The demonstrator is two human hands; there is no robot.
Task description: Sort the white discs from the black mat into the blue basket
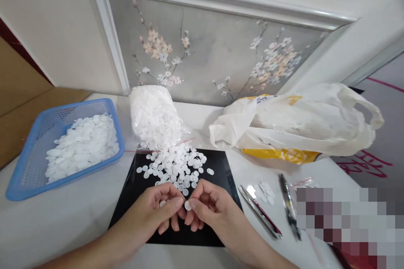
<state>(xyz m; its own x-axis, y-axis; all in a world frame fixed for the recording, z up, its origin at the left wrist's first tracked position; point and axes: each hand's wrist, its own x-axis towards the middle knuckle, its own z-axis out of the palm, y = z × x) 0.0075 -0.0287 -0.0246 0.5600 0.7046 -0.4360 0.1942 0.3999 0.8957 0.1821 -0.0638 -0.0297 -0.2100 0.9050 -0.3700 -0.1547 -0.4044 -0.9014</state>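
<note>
Small white discs point(173, 164) lie in a loose heap on a black mat point(126, 210), spilling from the mouth of a clear plastic bag point(153, 113) full of them. Over the mat's near half, my right hand point(211, 204) pinches one white disc point(188, 205) between thumb and forefinger. Close beside it is my left hand point(164, 208), its thumb and forefinger pressed together near the same disc. Another disc point(162, 204) shows inside the curl of my left fingers. Whether the left fingertips also touch the pinched disc is too small to tell.
A blue basket point(31, 151) of white pieces stands at the left. Behind right lies a white and yellow plastic bag point(299, 122). Tweezers point(260, 212), a pen point(288, 206) and a few discs point(264, 193) lie right of the mat. A wall panel rises behind.
</note>
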